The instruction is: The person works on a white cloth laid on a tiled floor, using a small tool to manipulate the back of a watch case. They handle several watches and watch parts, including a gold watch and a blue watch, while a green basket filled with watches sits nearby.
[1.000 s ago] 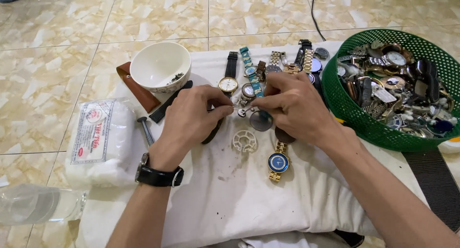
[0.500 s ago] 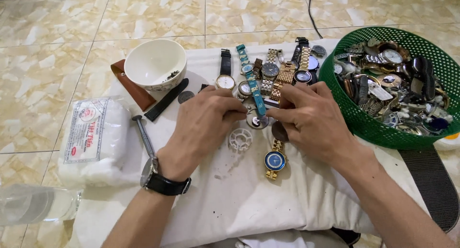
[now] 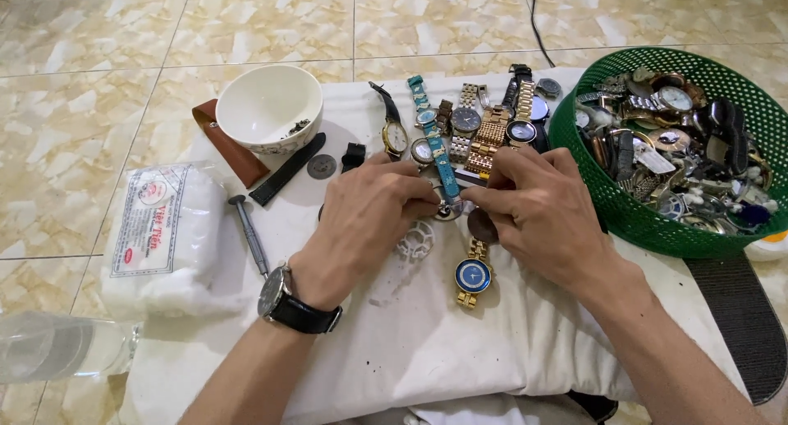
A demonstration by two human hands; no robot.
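A white cloth (image 3: pixel 427 343) covers a cushion on the tiled floor (image 3: pixel 98 80) and carries nearly everything else. At its right edge sits a green mesh basket (image 3: pixel 648 220) heaped with watches and loose watch parts. On the left lies a white packet of cotton (image 3: pixel 164 236), and above it a white bowl (image 3: pixel 267 105) rests beside a brown leather strap (image 3: pixel 230 150). The person's left hand (image 3: pixel 365 220), with a black wristwatch (image 3: pixel 283 298) on its wrist, and the right hand (image 3: pixel 542 216) meet over the middle of the cloth, fingertips pinched together on a small round watch case (image 3: pixel 450 207) that lies at the lower end of a teal strap (image 3: pixel 439 158); both hands grasp it, though the fingers hide most of it. A row of watches (image 3: pixel 476 125) lies just behind the hands. Below them rest a gold watch with a blue dial (image 3: pixel 474 275) and a white plastic ring (image 3: pixel 416 240). A small screwdriver (image 3: pixel 249 232) lies near the packet.
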